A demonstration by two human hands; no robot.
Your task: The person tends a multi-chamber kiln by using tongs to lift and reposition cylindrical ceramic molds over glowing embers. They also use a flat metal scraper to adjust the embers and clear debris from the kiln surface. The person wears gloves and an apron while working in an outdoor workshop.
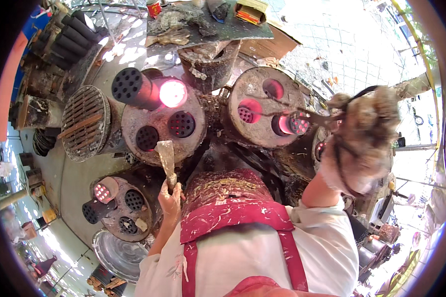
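Observation:
My left hand (169, 199) is closed around the handle of a scraper (166, 154), its flat, worn blade pointing up beside the left stove (134, 121). On the right, my right hand (367, 131), in a dirty work glove and blurred by motion, grips long metal tongs (327, 118). Their arms reach left over the round top of the right stove (248, 81). A glowing honeycomb briquette (298, 123) leans in one of its holes, below the tongs; whether they touch it I cannot tell. Another glowing briquette (245, 114) sits deeper in the hole beside it.
A dark briquette (129, 87) sticks up from the left stove, beside a brightly glowing hole (173, 93). A third stove (129, 218) stands lower left, near a metal basin (116, 252). Left are a slatted round cover (86, 123) and stacked briquettes (73, 42); a cluttered board (208, 32) lies ahead.

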